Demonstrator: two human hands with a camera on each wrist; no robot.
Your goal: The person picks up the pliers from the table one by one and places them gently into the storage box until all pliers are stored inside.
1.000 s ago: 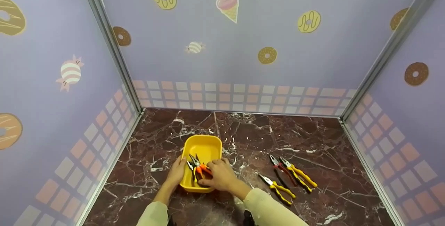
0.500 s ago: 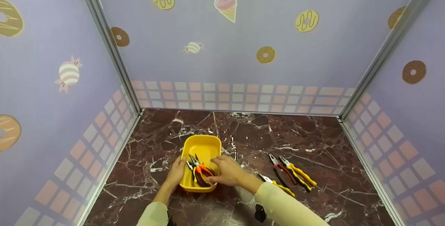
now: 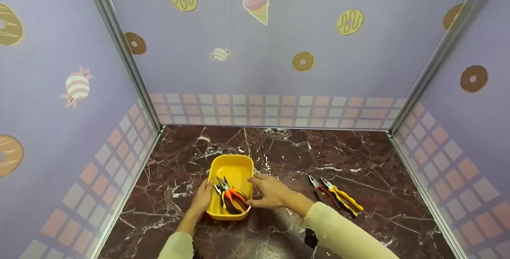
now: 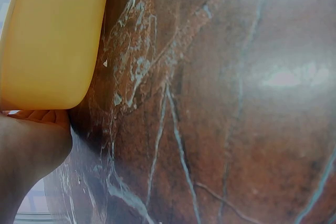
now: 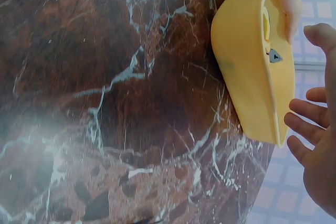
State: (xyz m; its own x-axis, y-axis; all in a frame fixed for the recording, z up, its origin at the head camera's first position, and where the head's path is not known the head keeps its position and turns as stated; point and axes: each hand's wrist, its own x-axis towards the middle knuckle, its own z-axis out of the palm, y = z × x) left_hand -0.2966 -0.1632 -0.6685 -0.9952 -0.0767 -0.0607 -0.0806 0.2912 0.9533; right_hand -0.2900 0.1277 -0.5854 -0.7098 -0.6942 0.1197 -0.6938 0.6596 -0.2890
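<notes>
A yellow plastic bin (image 3: 235,170) stands on the dark red marbled surface, its near half holding pliers. On top lie orange-and-black-handled pliers (image 3: 230,192), jaws toward the far end; yellow-and-black-handled pliers (image 3: 223,201) show beside them at the left. My left hand (image 3: 202,197) grips the bin's left wall, and in the left wrist view its fingers show behind the bin's lower end. Spread and holding nothing, my right hand (image 3: 272,191) is at the bin's right rim, thumb and fingers apart. The right wrist view shows that hand's fingers (image 5: 310,116) loosely bent beside the rim.
To the right on the table lie red-and-black-handled pliers (image 3: 323,190) beside yellow-and-black-handled pliers (image 3: 342,196). My right sleeve (image 3: 338,229) crosses in front of that area. Patterned purple panels (image 3: 275,71) with metal corner posts (image 3: 434,63) enclose the back and sides.
My right hand has let go of the orange-and-black-handled pliers and moved right, out of the bin. Its sleeve now covers the nearest pliers on the table. My left hand has stayed at the bin.
</notes>
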